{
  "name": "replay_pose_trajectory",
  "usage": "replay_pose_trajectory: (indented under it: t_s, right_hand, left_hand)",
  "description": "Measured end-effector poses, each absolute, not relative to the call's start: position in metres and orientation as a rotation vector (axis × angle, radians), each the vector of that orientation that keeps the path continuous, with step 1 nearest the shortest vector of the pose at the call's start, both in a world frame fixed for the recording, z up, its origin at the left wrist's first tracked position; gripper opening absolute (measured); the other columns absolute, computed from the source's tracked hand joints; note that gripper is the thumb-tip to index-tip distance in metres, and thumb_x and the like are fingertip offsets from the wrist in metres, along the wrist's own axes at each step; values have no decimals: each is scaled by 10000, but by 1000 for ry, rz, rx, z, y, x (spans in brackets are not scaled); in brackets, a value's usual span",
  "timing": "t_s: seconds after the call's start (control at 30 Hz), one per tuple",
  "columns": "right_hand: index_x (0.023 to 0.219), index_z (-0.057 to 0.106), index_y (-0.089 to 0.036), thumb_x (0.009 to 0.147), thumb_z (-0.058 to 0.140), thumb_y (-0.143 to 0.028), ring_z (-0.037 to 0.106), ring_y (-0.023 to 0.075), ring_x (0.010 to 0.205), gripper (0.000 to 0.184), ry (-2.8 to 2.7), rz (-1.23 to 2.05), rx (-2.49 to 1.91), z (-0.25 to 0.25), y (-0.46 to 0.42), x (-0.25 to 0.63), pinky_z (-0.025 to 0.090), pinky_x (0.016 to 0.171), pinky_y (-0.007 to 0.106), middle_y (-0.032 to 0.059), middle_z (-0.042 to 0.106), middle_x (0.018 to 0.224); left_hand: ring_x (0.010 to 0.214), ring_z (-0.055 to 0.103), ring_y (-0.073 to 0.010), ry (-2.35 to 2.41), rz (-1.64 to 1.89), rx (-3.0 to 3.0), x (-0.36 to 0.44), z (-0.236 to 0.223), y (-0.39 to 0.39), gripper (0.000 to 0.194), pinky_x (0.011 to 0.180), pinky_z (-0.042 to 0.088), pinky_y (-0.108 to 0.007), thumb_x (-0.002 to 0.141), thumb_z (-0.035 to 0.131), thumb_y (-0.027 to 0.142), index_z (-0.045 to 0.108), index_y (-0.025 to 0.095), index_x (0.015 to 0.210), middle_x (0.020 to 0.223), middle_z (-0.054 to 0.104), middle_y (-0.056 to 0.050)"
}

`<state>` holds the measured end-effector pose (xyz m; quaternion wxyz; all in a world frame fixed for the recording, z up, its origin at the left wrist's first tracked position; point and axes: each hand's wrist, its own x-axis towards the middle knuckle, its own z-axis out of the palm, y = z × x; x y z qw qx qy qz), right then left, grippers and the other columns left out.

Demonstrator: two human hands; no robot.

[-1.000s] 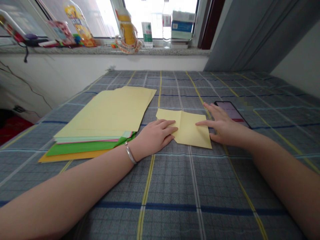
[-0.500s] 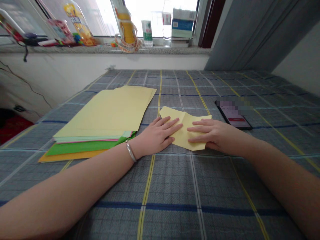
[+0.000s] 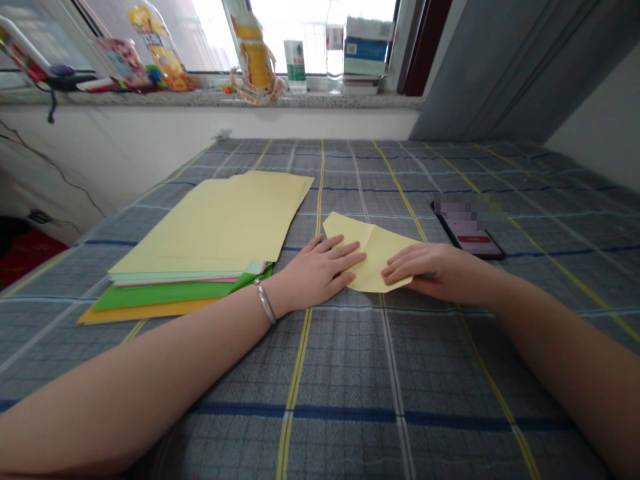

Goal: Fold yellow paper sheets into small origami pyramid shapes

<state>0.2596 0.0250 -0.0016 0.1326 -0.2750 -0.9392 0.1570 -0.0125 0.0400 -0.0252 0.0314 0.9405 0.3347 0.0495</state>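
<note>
A folded sheet of yellow paper (image 3: 373, 257) lies in front of me on the plaid cloth, with a crease running down near its middle. My left hand (image 3: 320, 270) rests flat on its left part, fingers spread, a silver bangle at the wrist. At the right end, my right hand (image 3: 425, 267) has its fingers close together on top of the paper and its thumb low at the near edge, gripping that side. The fingers cover the paper's right corner.
To the left lies a stack of coloured paper (image 3: 215, 220), yellow on top, green and orange below. A phone (image 3: 467, 230) sits beyond my right hand on the plaid cloth (image 3: 345, 373). Bottles, boxes and packets line the windowsill (image 3: 310, 101) behind.
My right hand's fingers have drawn together and turned at the paper's right end. That side of the paper now slopes down to the right. My left hand has barely moved.
</note>
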Motion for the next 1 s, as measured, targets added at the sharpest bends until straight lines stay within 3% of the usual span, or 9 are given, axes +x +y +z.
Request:
replay_pose_trajectory:
  t_s: [0.1, 0.27, 0.57, 0.83, 1.0]
  right_hand:
    - [957, 710, -233, 923, 491, -306, 661, 170, 865, 233, -2633, 329, -1065, -2, 22, 252, 468, 768, 279, 27, 740, 956]
    - [678, 583, -205, 898, 482, -431, 536, 154, 609, 331, -2444, 163, -1416, -11, 27, 241, 333, 565, 272, 18, 636, 667]
    - [691, 530, -204, 882, 486, -425, 530, 164, 667, 295, -2254, 383, -1495, -19, 39, 228, 337, 608, 277, 15, 607, 697]
    - [653, 476, -209, 892, 449, -425, 515, 169, 657, 324, -2294, 272, -1590, -26, 42, 224, 329, 592, 282, 28, 590, 684]
    - [673, 473, -210, 901, 431, -427, 514, 175, 664, 317, -2306, 209, -1613, -28, 42, 223, 316, 586, 286, 34, 598, 710]
  left_hand:
    - [1432, 234, -276, 983, 164, 2920, -11, -26, 39, 513, 1164, 130, -529, 992, 321, 456, 321, 267, 1469, 1542, 308, -5]
    - [1450, 187, -267, 985, 101, 2877, -10, -25, 39, 562, 1168, 101, -523, 982, 347, 428, 249, 219, 1495, 1562, 247, -42]
    - [1466, 132, -248, 939, 32, 2753, -15, -21, 48, 655, 1182, 88, -497, 915, 417, 305, 164, 198, 1510, 1577, 191, -64]
    - [1460, 165, -216, 927, 106, 2698, -16, -20, 50, 616, 1188, 136, -454, 913, 376, 249, 195, 198, 1500, 1564, 244, -69]
    - [1443, 228, -211, 1025, 148, 2685, -13, -24, 48, 543, 1178, 196, -418, 997, 264, 389, 257, 147, 1482, 1530, 313, -128]
